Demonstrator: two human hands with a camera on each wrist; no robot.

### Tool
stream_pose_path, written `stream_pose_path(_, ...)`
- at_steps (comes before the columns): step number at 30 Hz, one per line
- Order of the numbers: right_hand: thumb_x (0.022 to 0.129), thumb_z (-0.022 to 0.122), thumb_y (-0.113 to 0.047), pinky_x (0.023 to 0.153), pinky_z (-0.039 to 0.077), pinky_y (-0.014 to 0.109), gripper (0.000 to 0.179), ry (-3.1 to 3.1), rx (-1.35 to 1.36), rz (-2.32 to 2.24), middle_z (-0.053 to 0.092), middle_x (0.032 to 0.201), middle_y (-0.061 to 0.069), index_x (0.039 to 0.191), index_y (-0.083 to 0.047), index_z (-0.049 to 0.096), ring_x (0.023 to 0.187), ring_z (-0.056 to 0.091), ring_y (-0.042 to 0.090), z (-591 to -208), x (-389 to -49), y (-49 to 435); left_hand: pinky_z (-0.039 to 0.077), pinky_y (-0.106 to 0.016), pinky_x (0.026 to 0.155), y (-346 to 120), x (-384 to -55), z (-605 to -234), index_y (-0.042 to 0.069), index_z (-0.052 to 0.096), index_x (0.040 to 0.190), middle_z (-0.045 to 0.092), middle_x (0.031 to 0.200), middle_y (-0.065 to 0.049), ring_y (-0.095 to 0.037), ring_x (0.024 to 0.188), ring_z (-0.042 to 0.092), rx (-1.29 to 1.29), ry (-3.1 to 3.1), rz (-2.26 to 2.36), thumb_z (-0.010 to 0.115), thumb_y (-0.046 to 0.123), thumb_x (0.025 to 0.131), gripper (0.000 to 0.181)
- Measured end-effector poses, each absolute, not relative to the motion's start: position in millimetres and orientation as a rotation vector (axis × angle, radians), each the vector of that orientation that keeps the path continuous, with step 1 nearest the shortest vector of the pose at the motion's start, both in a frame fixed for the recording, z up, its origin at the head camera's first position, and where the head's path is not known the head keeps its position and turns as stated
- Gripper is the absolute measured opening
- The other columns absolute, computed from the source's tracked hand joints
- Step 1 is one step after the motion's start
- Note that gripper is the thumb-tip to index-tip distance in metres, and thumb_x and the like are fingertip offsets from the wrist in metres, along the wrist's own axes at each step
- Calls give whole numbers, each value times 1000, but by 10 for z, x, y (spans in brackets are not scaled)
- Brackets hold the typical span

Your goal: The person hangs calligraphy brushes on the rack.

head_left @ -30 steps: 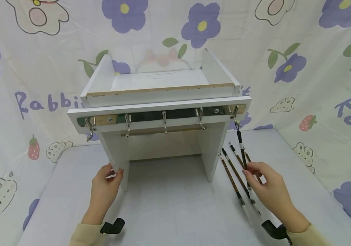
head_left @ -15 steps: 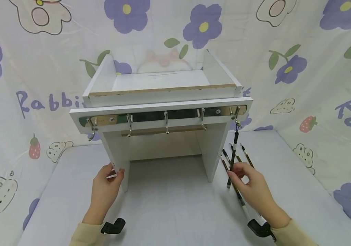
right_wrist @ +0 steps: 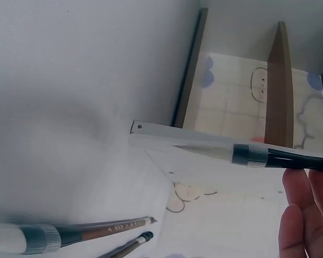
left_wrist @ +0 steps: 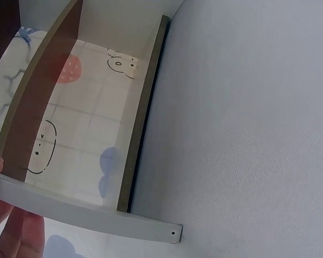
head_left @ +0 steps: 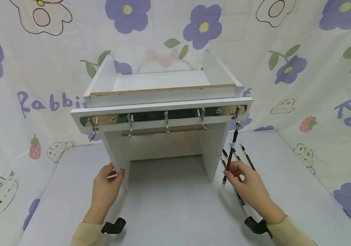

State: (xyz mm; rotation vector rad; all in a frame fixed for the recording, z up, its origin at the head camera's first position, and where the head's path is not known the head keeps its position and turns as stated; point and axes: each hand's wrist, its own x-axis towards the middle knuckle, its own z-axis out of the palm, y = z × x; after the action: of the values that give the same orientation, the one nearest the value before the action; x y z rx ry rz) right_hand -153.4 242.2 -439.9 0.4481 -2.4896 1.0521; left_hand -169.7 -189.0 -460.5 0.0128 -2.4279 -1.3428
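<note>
A white wooden stand [head_left: 163, 101] carries a metal strip with several hooks on its front. My left hand [head_left: 106, 186] grips the lower front edge of the stand's left side panel [head_left: 114, 155], thumb on one face and fingers on the other. At the rightmost hook [head_left: 237, 114], a dark writing brush [head_left: 232, 150] hangs by its cord loop, slanting down to the left. With thumb and fingers my right hand [head_left: 247, 182] pinches this brush low on its handle. In the right wrist view its pale bristles [right_wrist: 204, 151] point away from the fingers, near the right side panel [right_wrist: 156, 130].
Several more brushes [head_left: 247, 156] lie on the white tabletop [head_left: 175, 212] right of the stand, partly behind my right hand. The other hooks [head_left: 167, 123] hold nothing. A patterned cloth [head_left: 311, 68] surrounds the table at the back and sides.
My right hand has moved left with the brush's lower end, so the brush now slants left instead of right. More of the lying brushes shows. My left hand stays at the panel.
</note>
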Motion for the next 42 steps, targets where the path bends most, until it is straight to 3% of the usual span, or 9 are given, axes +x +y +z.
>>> stream_pose_path(17,89,71,-11,56,49,24,16,-2472,436,1065,64,91,-9,102,-14,62,82,62,10,-4411,-1546,2437,57,-37,78,-1907,-1690,-4597,11,61,128,61,115,-6,-26,101,64,-2,-2445,-1342,63,20,95,35)
stream_pose_path(42,89,71,-11,60,49,23,15,-2470,453,1063,64,89,-10,101,-14,62,80,61,9,-4398,-1561,2441,56,-33,78,-1886,-1691,-4599,12,62,127,61,114,-3,-23,99,64,2,-2423,-1374,64,19,94,34)
